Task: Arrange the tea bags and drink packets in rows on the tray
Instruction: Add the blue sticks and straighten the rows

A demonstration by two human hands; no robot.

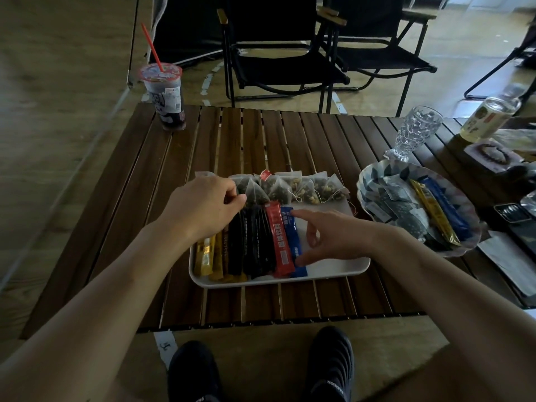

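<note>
A white tray [333, 266] lies on the slatted wooden table. Along its far edge runs a row of pyramid tea bags [301, 187]. Nearer me, stick packets lie side by side: gold [204, 256], black [255, 242], red [280, 242] and blue [293, 236]. My left hand [203, 204] hovers over the top ends of the gold and black sticks, its fingertips curled at a tea bag [255, 194]. Spread over the blue packet's right side is my right hand [333, 236], with forefinger and thumb touching it. A patterned plate [377, 175] at right holds more tea bags and sticks.
A lidded drink cup with a red straw [165, 94] stands at the table's far left corner. A cut-glass goblet [417, 132] and a bottle [490, 114] stand at far right, beside other small items. Black folding chairs [290, 53] stand beyond the table. My shoes [261, 369] show below.
</note>
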